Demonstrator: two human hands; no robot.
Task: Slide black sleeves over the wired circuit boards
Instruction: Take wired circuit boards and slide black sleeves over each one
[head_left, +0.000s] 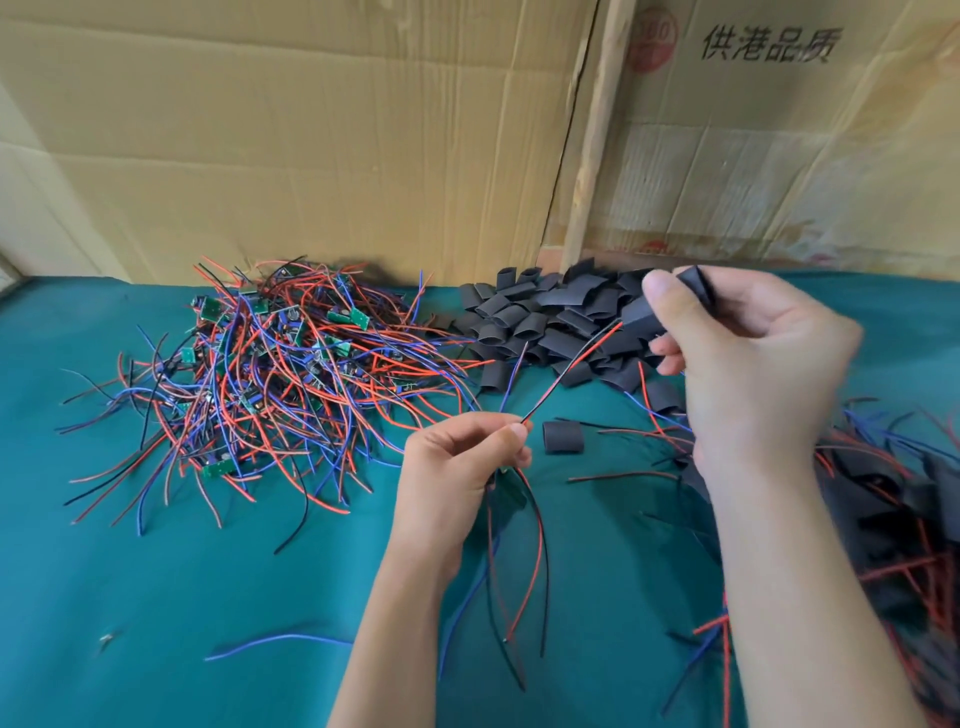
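My left hand (460, 467) pinches the red and black wires (571, 364) of a small green circuit board (506, 488) that hangs just below its fingers, with more wires trailing down. The wires run up and right into a black sleeve (641, 317) that my right hand (737, 358) grips between thumb and fingers. A heap of loose black sleeves (540, 322) lies behind the hands. One single sleeve (562, 437) sits on the cloth between them. A tangled pile of wired boards (270, 374) lies at the left.
Green cloth (156, 597) covers the table. Cardboard sheets (311, 130) stand along the back edge. Sleeved boards with wires (904, 509) are heaped at the right edge. A stray blue wire (275, 642) lies near the front.
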